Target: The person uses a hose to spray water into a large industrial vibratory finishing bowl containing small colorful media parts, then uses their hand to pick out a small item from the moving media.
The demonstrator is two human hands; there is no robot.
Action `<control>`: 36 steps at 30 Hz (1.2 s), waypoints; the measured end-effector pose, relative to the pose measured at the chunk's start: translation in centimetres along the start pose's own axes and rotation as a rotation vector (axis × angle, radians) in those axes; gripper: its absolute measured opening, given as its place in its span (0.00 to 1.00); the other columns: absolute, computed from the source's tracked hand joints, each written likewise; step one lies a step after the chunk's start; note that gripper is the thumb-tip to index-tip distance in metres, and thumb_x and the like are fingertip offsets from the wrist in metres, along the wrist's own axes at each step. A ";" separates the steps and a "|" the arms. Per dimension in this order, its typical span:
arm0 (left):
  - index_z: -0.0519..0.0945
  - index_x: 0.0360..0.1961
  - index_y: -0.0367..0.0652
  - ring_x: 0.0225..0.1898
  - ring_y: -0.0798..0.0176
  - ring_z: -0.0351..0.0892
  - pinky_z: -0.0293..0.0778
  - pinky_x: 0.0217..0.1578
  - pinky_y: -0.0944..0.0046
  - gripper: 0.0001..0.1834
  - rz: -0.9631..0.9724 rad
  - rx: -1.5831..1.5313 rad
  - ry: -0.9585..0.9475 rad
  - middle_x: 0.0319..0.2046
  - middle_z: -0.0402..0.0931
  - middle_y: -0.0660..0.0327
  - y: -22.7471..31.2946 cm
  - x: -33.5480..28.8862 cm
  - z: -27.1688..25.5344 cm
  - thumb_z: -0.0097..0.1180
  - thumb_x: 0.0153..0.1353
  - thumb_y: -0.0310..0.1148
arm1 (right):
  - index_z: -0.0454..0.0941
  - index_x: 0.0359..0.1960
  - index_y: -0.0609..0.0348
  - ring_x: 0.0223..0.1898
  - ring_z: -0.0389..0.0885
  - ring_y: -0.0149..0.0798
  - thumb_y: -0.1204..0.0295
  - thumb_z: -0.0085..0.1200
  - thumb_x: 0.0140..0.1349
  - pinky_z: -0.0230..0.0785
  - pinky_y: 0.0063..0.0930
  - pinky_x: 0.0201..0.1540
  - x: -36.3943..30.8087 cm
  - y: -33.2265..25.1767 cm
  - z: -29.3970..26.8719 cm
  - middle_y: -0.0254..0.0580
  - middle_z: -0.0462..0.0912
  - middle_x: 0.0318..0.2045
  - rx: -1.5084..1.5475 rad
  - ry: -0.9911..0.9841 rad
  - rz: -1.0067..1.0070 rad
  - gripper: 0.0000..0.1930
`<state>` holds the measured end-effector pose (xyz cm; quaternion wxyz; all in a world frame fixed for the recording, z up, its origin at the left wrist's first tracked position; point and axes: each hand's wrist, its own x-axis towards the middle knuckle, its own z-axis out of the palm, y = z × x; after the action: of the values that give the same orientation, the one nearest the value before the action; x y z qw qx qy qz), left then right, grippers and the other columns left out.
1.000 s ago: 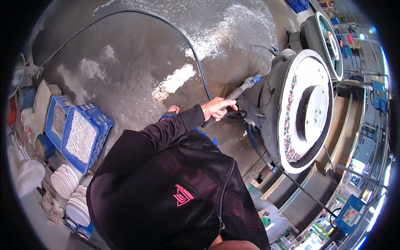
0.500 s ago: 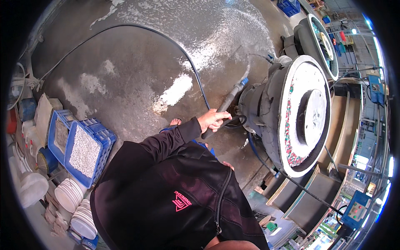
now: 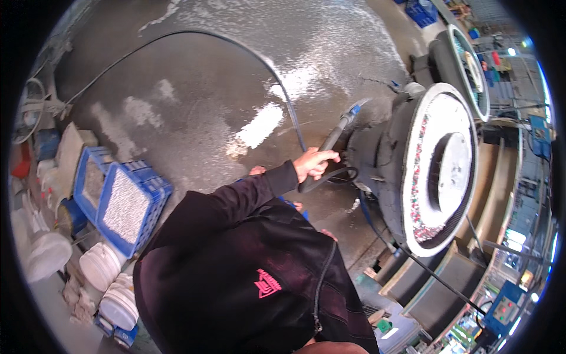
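My left hand [image 3: 313, 166] is wrapped round the rear part of a grey spray lance [image 3: 337, 133] with a blue tip. The lance slants away to the far right, over wet floor. A thin streak like water leaves its tip. Black hose [image 3: 257, 56] arcs over the floor and comes down beside this hand, while a loop of dark tube [image 3: 345, 171] hangs near the lance's lower end. Only a sliver of my right hand [image 3: 328, 235] shows past the jacket's edge; its fingers are mostly hidden.
Close on the right stands a round bowl machine [image 3: 407, 177] with coloured pieces and white foam; a second bowl machine [image 3: 451, 59] is behind it. Blue crates [image 3: 147, 203], one with white pellets, and white buckets [image 3: 100, 265] line the left. A blue control box [image 3: 503, 310] is at lower right.
The whole view has shifted slightly, so the surroundings sit a little further right. My left hand keeps its grip on the lance. The streak from the tip looks shorter and points more to the right.
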<state>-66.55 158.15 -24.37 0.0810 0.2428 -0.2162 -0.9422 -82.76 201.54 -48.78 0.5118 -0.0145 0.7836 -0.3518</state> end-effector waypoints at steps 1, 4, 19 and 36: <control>0.72 0.33 0.43 0.06 0.79 0.47 0.47 0.10 0.74 0.13 0.028 -0.004 0.049 0.06 0.49 0.76 0.0 0.1 -0.4 0.50 0.57 0.42 | 0.72 0.43 0.64 0.23 0.74 0.31 0.75 0.47 0.57 0.69 0.23 0.29 -0.3 -1.2 0.9 0.47 0.78 0.31 0.084 0.027 0.011 0.12; 0.72 0.34 0.42 0.07 0.79 0.46 0.50 0.11 0.73 0.14 0.068 -0.012 0.203 0.07 0.48 0.76 0.2 -0.3 -2.8 0.49 0.57 0.42 | 0.71 0.44 0.66 0.23 0.74 0.30 0.75 0.46 0.57 0.68 0.22 0.28 -5.2 -9.7 5.0 0.43 0.78 0.26 0.235 0.044 0.118 0.13; 0.71 0.37 0.40 0.07 0.80 0.44 0.50 0.12 0.75 0.13 0.414 -0.007 0.340 0.08 0.47 0.76 7.2 -6.1 -6.3 0.46 0.60 0.40 | 0.74 0.41 0.59 0.22 0.77 0.39 0.69 0.47 0.56 0.71 0.31 0.23 -4.6 -1.9 3.9 0.45 0.78 0.25 -0.047 0.135 0.125 0.12; 0.70 0.35 0.44 0.07 0.79 0.42 0.48 0.12 0.74 0.13 0.301 0.232 0.314 0.07 0.44 0.76 7.4 -4.7 -1.0 0.47 0.59 0.42 | 0.74 0.43 0.53 0.20 0.75 0.32 0.77 0.43 0.51 0.70 0.28 0.21 -3.2 -7.0 5.9 0.37 0.78 0.25 0.126 0.222 0.158 0.17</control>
<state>-61.66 152.38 -19.85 0.2246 0.3590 -0.3412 -0.8392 -78.78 194.33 -43.65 0.4482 0.1186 0.8103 -0.3584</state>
